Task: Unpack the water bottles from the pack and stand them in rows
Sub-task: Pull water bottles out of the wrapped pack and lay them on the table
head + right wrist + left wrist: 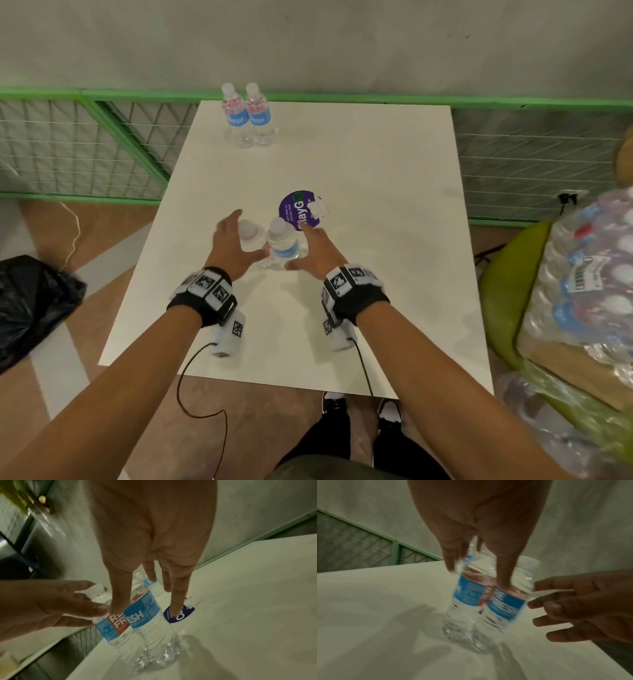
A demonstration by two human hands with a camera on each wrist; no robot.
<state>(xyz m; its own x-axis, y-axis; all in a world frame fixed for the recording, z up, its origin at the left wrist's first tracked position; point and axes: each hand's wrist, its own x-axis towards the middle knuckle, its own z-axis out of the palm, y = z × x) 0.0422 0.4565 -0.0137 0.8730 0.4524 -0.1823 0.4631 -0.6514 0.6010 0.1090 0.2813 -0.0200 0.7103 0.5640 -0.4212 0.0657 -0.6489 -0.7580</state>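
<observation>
**A:** At the middle of the white table (376, 164) we see two water bottles standing upright, touching side by side: the left bottle (249, 236) and the right bottle (282, 245), each clear with a blue and red label and a white cap.

**B:** We agree, and our hands sit on either side of them. Our left hand (233, 245) has its fingers spread and straight beside the left bottle; in the left wrist view the fingertips (504, 580) lie against the bottles' shoulders, nothing curled round them.

**A:** Our right hand (317, 251) is likewise spread wide, fingers straight, just beside the right bottle. Whether its palm touches the plastic we cannot tell.

**B:** So both hands are released, gripping nothing. Farther back, near the table's far edge, we see another pair of bottles (248, 114) standing together, well apart from the near pair.

**A:** Just behind the near pair lies a round purple sticker (294, 209) with a scrap of white paper (320, 207) at its edge.

**B:** To our right the plastic-wrapped pack (582, 281) of bottles rests on a green chair (496, 298). On the floor to our left we see a black bag (30, 301), and a green mesh fence (85, 144) runs behind the table
</observation>
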